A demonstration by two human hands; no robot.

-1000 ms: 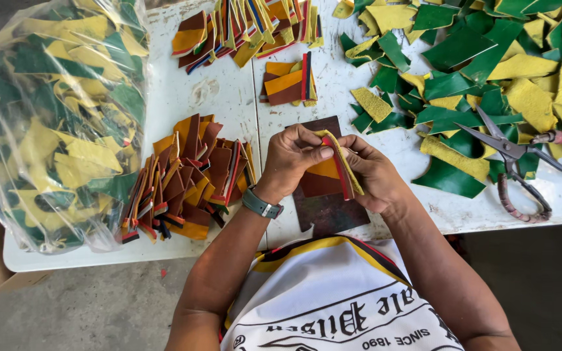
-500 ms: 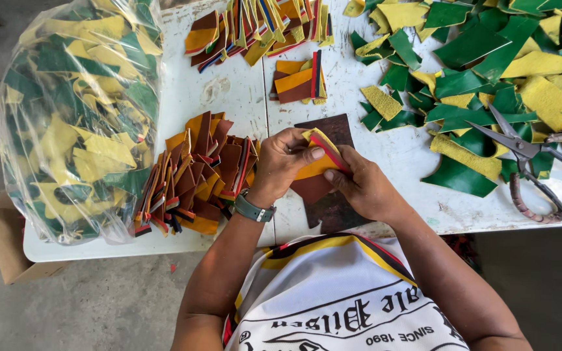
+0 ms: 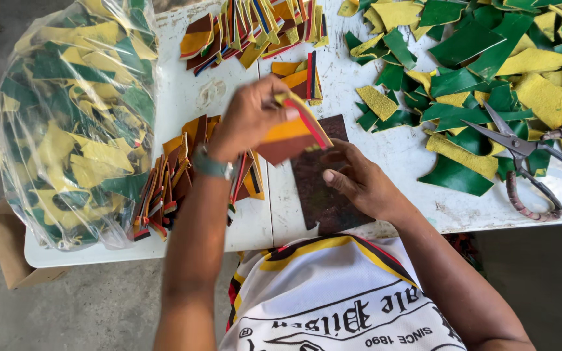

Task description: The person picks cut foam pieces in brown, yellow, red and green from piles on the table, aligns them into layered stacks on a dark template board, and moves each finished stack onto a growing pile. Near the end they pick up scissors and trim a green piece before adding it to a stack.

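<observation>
White shirt point(image 3: 333, 305), red-yellow-black striped trim, black print; grey wristwatch point(image 3: 211, 164) on left wrist; bare forearms

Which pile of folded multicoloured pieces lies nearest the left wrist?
The brown-orange pile directly under the left hand's wrist, beside the plastic bag; the others lie farther up.

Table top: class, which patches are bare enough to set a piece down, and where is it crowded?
Bare white table lies between the clear bag of scraps and the orange-brown stack; another strip runs between the dark board and scissors. The green and yellow pile is crowded.
</observation>
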